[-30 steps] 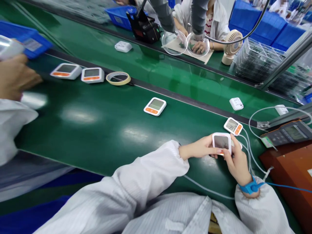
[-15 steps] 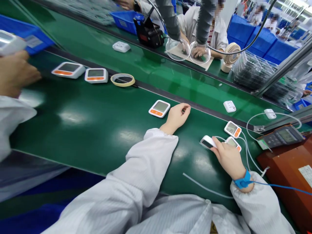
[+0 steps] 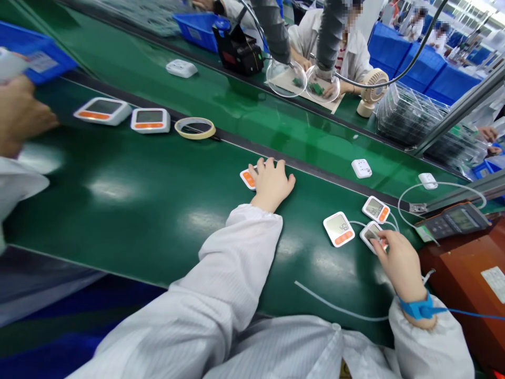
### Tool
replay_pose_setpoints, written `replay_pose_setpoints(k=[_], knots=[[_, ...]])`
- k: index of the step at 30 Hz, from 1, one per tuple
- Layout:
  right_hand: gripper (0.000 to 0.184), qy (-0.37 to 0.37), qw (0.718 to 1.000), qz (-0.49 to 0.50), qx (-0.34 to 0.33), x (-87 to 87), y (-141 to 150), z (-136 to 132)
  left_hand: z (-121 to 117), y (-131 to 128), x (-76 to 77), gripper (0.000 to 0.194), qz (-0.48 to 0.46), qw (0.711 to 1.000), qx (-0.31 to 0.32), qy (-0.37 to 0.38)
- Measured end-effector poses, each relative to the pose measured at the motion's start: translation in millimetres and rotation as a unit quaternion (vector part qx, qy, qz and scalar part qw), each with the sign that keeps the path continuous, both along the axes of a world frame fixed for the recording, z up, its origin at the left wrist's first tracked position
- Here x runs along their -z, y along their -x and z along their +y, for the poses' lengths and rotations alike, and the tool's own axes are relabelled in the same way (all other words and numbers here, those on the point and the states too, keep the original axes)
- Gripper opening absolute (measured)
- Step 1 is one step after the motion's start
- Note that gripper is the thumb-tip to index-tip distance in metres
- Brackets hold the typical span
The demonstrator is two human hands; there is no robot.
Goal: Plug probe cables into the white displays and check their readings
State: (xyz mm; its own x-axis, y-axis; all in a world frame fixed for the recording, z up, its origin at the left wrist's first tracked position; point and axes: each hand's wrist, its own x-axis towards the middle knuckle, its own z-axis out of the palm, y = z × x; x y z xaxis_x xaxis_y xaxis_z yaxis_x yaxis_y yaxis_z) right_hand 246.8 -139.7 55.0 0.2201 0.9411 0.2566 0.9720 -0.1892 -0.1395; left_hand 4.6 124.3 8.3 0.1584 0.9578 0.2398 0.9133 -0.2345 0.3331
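Note:
My left hand lies over a white and orange display unit on the green belt, fingers curled on top of it. My right hand pinches the near edge of another small display unit that has a white tube attached. Left of that one, a unit lies face up on the belt, showing digits. One more lit unit sits just behind.
Two display units and a tape roll lie far left on the belt. A meter and a brown box stand at right. A co-worker's hand is at the left edge; another person works across the belt by a small fan.
My left hand has gone from beside the middle unit to on top of it. My right hand has set one unit down face up and shifted right onto the tubed unit.

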Motion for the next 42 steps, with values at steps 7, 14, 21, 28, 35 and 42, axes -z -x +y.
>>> replay_pose_setpoints(k=[7,14,21,28,35,42], knots=[[0.016,0.087,0.993,0.038,0.07,10.6,-23,-22,-5,-6,-1.4,0.048,0.016,0.999,0.051,0.003],[0.023,-0.026,0.997,-0.035,0.068,10.4,-33,-8,-10,-2,-8.6,0.05,0.02,0.999,0.0,0.034],[0.017,-0.03,0.993,-0.065,0.091,15.0,-45,17,-10,-1,-12.8,0.055,0.063,0.996,0.005,0.058],[0.009,0.003,0.988,-0.096,0.125,-0.7,-32,22,-14,-5,-20.0,0.059,0.042,0.994,0.039,0.093],[0.021,0.086,0.961,0.127,-0.231,12.8,86,3,-12,-13,-10.1,0.06,-0.01,0.994,0.087,0.069],[0.011,0.195,0.911,0.087,-0.353,30.0,128,-6,-13,-13,-5.2,0.061,-0.222,0.963,0.136,0.068]])
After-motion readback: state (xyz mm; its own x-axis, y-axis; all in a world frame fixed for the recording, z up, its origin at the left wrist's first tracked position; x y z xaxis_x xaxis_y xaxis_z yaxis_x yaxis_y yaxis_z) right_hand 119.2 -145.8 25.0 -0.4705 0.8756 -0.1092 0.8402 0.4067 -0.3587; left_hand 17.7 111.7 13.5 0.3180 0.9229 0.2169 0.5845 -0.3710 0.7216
